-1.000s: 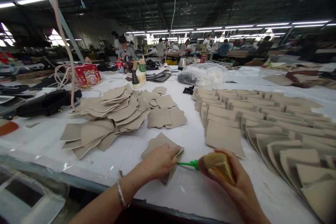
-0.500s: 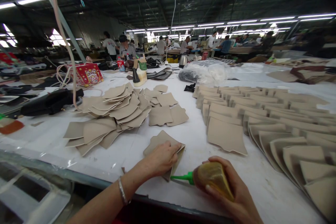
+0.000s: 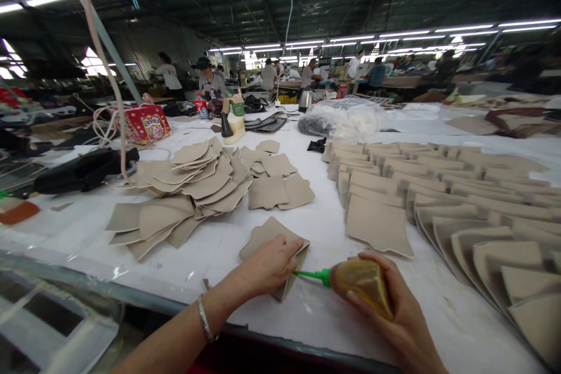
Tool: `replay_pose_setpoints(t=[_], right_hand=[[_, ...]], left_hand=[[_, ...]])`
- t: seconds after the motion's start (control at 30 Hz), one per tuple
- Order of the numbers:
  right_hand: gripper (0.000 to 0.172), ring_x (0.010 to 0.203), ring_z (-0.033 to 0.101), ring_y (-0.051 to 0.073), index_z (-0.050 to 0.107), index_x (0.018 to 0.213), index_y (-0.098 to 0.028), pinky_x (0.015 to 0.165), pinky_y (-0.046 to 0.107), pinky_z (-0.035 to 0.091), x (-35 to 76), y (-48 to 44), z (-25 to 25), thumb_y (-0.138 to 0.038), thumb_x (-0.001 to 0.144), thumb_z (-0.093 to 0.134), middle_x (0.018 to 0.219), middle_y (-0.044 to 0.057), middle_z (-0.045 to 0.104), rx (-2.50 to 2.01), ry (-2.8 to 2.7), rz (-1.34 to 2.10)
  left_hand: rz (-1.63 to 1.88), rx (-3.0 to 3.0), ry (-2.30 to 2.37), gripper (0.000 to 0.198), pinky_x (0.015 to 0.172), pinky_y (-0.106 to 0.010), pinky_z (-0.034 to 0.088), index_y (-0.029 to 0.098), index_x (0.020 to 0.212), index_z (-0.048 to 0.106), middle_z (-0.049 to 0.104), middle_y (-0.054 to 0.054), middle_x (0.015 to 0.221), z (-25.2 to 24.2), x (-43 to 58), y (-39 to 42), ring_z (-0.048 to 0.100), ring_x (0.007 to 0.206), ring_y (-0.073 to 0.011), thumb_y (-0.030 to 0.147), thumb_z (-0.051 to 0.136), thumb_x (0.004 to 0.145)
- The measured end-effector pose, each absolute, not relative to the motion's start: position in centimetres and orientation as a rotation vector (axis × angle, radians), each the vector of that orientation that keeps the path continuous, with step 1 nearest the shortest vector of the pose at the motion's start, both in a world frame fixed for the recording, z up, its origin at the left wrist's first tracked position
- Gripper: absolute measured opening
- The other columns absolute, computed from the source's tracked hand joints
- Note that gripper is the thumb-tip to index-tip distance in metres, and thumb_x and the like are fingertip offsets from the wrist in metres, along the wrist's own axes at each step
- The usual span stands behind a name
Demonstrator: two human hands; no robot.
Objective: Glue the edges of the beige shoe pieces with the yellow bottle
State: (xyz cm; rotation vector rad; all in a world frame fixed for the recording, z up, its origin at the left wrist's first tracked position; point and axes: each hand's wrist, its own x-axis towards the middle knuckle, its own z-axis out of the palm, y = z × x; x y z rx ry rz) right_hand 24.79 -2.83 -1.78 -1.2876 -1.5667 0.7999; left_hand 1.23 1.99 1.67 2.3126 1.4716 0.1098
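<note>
A taupe leather-like piece (image 3: 268,232) lies near the table's front edge. My left hand (image 3: 277,262) presses on it, fingers closed at its right corner, where the top layer lifts a little off the one beneath. What the fingertips pinch is partly hidden. My right hand (image 3: 405,310) is wrapped around a squeeze bottle (image 3: 362,283) of amber liquid, tilted sideways. The bottle's green nozzle (image 3: 313,274) points left, its tip at the piece's right edge, close below my left fingers.
A loose heap of similar pieces (image 3: 210,181) lies at the left, and overlapping rows of them (image 3: 438,198) fill the right. Farther back are a plastic-wrapped bundle (image 3: 342,120), a red patterned bag (image 3: 146,124) and a black bag (image 3: 85,170). A hose (image 3: 118,93) hangs at the left. People work in the background.
My right hand has moved the bottle slightly up and to the right, and the nozzle tip now sits higher along the piece's edge. My left hand has stayed in place.
</note>
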Motion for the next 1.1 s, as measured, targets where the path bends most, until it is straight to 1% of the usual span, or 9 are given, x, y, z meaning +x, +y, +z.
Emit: replay_pose_setpoints(t=[0.07, 0.13, 0.3, 0.43, 0.6, 0.8, 1.0, 1.1], right_hand=[[0.047, 0.098, 0.057, 0.025, 0.047, 0.118, -0.029, 0.089, 0.032, 0.041, 24.2, -3.3, -1.7, -0.048, 0.080, 0.067, 0.111, 0.001, 0.057, -1.232, -1.532, 0.928], [0.047, 0.097, 0.058, 0.025, 0.047, 0.118, -0.029, 0.089, 0.033, 0.041, 23.9, -3.5, -1.6, -0.048, 0.079, 0.066, 0.109, 0.001, 0.058, -1.205, -1.528, 0.976], [0.046, 0.097, 0.056, 0.024, 0.048, 0.118, -0.027, 0.084, 0.031, 0.044, 25.6, -1.1, -1.4, -0.047, 0.080, 0.067, 0.112, 0.003, 0.055, -1.318, -1.587, 0.702], [0.046, 0.101, 0.054, 0.023, 0.046, 0.119, -0.028, 0.086, 0.030, 0.043, 26.5, 0.0, -1.4, -0.045, 0.082, 0.067, 0.114, 0.002, 0.054, -1.292, -1.656, 0.552], [0.046, 0.093, 0.056, 0.021, 0.045, 0.119, -0.029, 0.081, 0.028, 0.044, 25.9, -0.9, -1.3, -0.049, 0.083, 0.064, 0.111, 0.001, 0.053, -1.305, -1.644, 0.745], [0.046, 0.097, 0.055, 0.021, 0.047, 0.119, -0.029, 0.083, 0.029, 0.044, 26.5, -0.2, -1.3, -0.046, 0.082, 0.066, 0.112, 0.001, 0.054, -1.307, -1.649, 0.533], [0.047, 0.096, 0.056, 0.022, 0.047, 0.119, -0.029, 0.082, 0.030, 0.044, 26.1, -0.9, -1.6, -0.049, 0.082, 0.066, 0.112, 0.001, 0.054, -1.331, -1.621, 0.665], [0.049, 0.096, 0.055, 0.024, 0.048, 0.118, -0.027, 0.082, 0.031, 0.044, 26.1, -0.6, -1.4, -0.050, 0.079, 0.067, 0.112, 0.002, 0.054, -1.353, -1.589, 0.624]], left_hand=[[0.109, 2.320, 1.465, 0.044, 0.074, -0.030, 0.043, 0.030, 0.134, 0.043, 0.056, -0.005, 0.090, 1.7, 1.3, 2.0, 0.059, 0.078, -0.0201, 0.027, 0.028, 0.093], [0.102, 2.322, 1.461, 0.044, 0.075, -0.030, 0.043, 0.029, 0.135, 0.043, 0.056, -0.005, 0.090, 1.7, 1.3, 2.0, 0.059, 0.079, -0.0204, 0.027, 0.028, 0.093], [0.105, 2.308, 1.464, 0.044, 0.076, -0.031, 0.044, 0.029, 0.133, 0.045, 0.056, -0.006, 0.092, 1.7, 1.4, 2.1, 0.060, 0.082, -0.0217, 0.026, 0.028, 0.093], [0.103, 2.301, 1.466, 0.044, 0.076, -0.032, 0.044, 0.030, 0.132, 0.047, 0.056, -0.006, 0.092, 1.7, 1.4, 2.2, 0.060, 0.083, -0.0222, 0.024, 0.029, 0.092], [0.117, 2.305, 1.448, 0.045, 0.075, -0.033, 0.044, 0.029, 0.132, 0.047, 0.056, -0.006, 0.092, 1.6, 1.4, 2.2, 0.060, 0.080, -0.0224, 0.025, 0.028, 0.092], [0.149, 2.289, 1.440, 0.043, 0.075, -0.035, 0.044, 0.028, 0.126, 0.052, 0.056, -0.006, 0.091, 1.6, 1.5, 2.3, 0.060, 0.082, -0.0247, 0.023, 0.029, 0.090], [0.179, 2.274, 1.434, 0.044, 0.078, -0.036, 0.045, 0.027, 0.127, 0.052, 0.058, -0.007, 0.094, 1.4, 1.6, 2.3, 0.061, 0.085, -0.0256, 0.022, 0.030, 0.089], [0.171, 2.278, 1.440, 0.044, 0.078, -0.038, 0.045, 0.027, 0.127, 0.052, 0.058, -0.007, 0.095, 1.4, 1.6, 2.2, 0.061, 0.085, -0.0263, 0.023, 0.030, 0.089]])
